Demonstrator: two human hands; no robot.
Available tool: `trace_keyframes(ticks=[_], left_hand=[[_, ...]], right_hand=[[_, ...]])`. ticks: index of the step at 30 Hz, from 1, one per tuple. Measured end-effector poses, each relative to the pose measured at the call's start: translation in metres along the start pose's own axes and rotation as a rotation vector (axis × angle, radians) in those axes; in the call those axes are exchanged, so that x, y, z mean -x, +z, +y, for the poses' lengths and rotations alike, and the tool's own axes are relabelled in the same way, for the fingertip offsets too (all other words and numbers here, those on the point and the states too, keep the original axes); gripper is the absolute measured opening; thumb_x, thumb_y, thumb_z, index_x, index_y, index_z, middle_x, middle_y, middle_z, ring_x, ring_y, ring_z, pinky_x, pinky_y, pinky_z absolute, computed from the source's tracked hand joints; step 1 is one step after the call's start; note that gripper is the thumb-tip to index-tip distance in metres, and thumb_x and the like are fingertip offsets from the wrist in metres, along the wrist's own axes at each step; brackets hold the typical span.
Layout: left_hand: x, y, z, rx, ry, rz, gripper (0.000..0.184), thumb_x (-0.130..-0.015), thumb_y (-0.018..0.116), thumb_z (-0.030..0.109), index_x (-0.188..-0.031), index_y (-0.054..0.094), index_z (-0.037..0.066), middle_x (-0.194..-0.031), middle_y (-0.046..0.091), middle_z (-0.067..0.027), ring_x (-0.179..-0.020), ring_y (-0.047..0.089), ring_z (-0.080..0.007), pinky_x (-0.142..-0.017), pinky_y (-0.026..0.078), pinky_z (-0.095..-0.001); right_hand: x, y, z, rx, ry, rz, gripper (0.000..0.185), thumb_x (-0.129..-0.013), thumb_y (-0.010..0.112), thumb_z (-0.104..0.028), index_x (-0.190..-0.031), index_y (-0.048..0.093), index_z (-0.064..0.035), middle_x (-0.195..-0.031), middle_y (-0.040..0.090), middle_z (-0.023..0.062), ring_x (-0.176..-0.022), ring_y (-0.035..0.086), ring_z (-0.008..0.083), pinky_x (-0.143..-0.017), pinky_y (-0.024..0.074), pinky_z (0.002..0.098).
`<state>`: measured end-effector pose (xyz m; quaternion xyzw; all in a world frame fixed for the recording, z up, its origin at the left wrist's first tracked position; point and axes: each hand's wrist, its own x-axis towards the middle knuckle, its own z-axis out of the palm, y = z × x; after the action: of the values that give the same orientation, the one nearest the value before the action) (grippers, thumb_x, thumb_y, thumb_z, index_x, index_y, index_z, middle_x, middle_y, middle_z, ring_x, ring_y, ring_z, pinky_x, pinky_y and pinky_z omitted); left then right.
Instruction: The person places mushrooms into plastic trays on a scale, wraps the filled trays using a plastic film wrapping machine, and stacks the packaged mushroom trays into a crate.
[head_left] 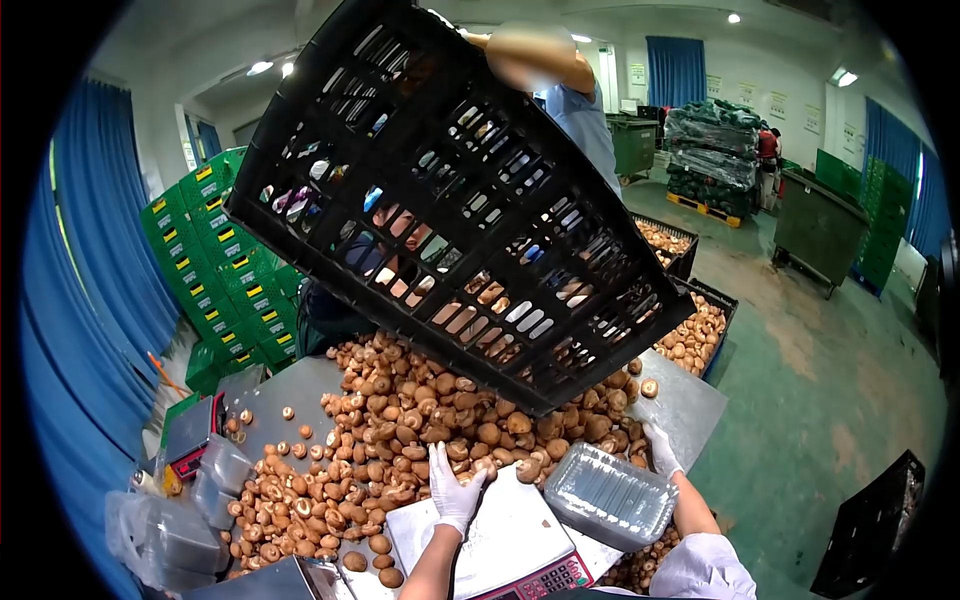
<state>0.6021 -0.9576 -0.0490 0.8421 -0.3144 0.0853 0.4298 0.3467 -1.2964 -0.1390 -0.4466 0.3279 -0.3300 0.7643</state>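
Both of my hands wear white gloves. My left hand point(457, 492) is open, fingers spread against the near edge of a heap of brown mushrooms point(400, 405), above a white digital scale point(490, 545). At the right side of the heap, my right hand point(662, 450) is open with its fingers extended beside the mushrooms. A stack of clear plastic trays point(612, 497) sits between my hands, partly over the scale's right side. A large black crate point(480, 200) is held tilted over the heap by another person point(580, 100), hiding much of the far side.
Another scale point(190, 450) and clear plastic trays point(165, 540) are at the table's left. Green crates point(225, 260) are stacked behind. Crates of mushrooms point(700, 330) stand past the table's right edge. A black crate point(870, 525) is at lower right.
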Motion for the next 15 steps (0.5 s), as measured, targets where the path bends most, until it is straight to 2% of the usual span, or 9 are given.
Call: trace_keyframes(ticks=[6,8,10,11,13,14,15], left_hand=[[-0.001,0.000,0.000,0.014,0.009,-0.004,0.095,-0.068,0.076,0.034,-0.142,0.026,0.002,-0.146,0.025,-0.0245,-0.133,0.029,-0.0374,-0.108,0.027,-0.0407],[0.001,-0.002,-0.001,0.009,0.015,-0.010,0.095,-0.068,0.076,0.034,-0.142,0.025,0.002,-0.146,0.025,-0.0244,-0.133,0.029,-0.0374,-0.108,0.027,-0.0407],[-0.001,-0.004,0.003,-0.007,-0.014,-0.033,0.096,-0.068,0.077,0.035,-0.142,0.026,0.004,-0.147,0.024,-0.0222,-0.134,0.026,-0.0360,-0.108,0.024,-0.0444],[0.000,-0.004,0.005,-0.008,-0.033,-0.033,0.096,-0.067,0.077,0.036,-0.142,0.026,0.005,-0.147,0.023,-0.0209,-0.136,0.024,-0.0359,-0.107,0.023,-0.0495],[-0.001,-0.006,0.008,-0.042,-0.043,-0.043,0.095,-0.067,0.077,0.036,-0.142,0.027,0.006,-0.147,0.023,-0.0206,-0.136,0.023,-0.0362,-0.108,0.021,-0.0511],[-0.001,-0.007,0.009,-0.076,-0.055,-0.052,0.095,-0.067,0.077,0.036,-0.142,0.027,0.006,-0.147,0.023,-0.0204,-0.137,0.021,-0.0365,-0.108,0.019,-0.0527],[-0.002,-0.007,0.007,-0.080,0.017,-0.062,0.094,-0.067,0.077,0.037,-0.141,0.028,0.006,-0.148,0.022,-0.0206,-0.137,0.020,-0.0372,-0.108,0.017,-0.0533]], right_hand=[[-0.008,-0.009,0.004,0.039,-0.044,-0.010,0.040,-0.093,0.049,-0.020,-0.127,0.051,0.0014,-0.120,0.057,0.0082,-0.108,0.052,0.0174,-0.092,0.0405,0.0288],[0.014,0.010,-0.015,0.086,-0.007,0.017,0.041,-0.093,0.050,-0.020,-0.128,0.050,0.0013,-0.119,0.057,0.0084,-0.107,0.052,0.0185,-0.093,0.0394,0.0291],[0.008,0.004,-0.006,-0.024,0.001,-0.001,0.042,-0.093,0.050,-0.020,-0.129,0.049,0.0018,-0.124,0.054,0.0099,-0.111,0.050,0.0193,-0.095,0.0386,0.0299],[0.005,0.001,-0.001,-0.002,-0.018,-0.004,0.042,-0.093,0.050,-0.020,-0.128,0.049,0.0019,-0.125,0.053,0.0101,-0.112,0.050,0.0194,-0.096,0.0384,0.0301],[-0.006,-0.009,0.006,0.020,-0.046,-0.005,0.042,-0.093,0.050,-0.020,-0.128,0.049,0.0021,-0.126,0.052,0.0104,-0.113,0.049,0.0195,-0.096,0.0382,0.0303],[-0.013,-0.014,0.013,0.083,-0.102,-0.003,0.042,-0.091,0.051,-0.025,-0.125,0.050,-0.0011,-0.120,0.055,0.0102,-0.107,0.052,0.0212,-0.092,0.0421,0.0321],[-0.012,-0.014,0.015,0.147,-0.155,-0.001,0.042,-0.089,0.051,-0.029,-0.122,0.051,-0.0042,-0.113,0.057,0.0101,-0.101,0.055,0.0229,-0.087,0.0460,0.0339]])
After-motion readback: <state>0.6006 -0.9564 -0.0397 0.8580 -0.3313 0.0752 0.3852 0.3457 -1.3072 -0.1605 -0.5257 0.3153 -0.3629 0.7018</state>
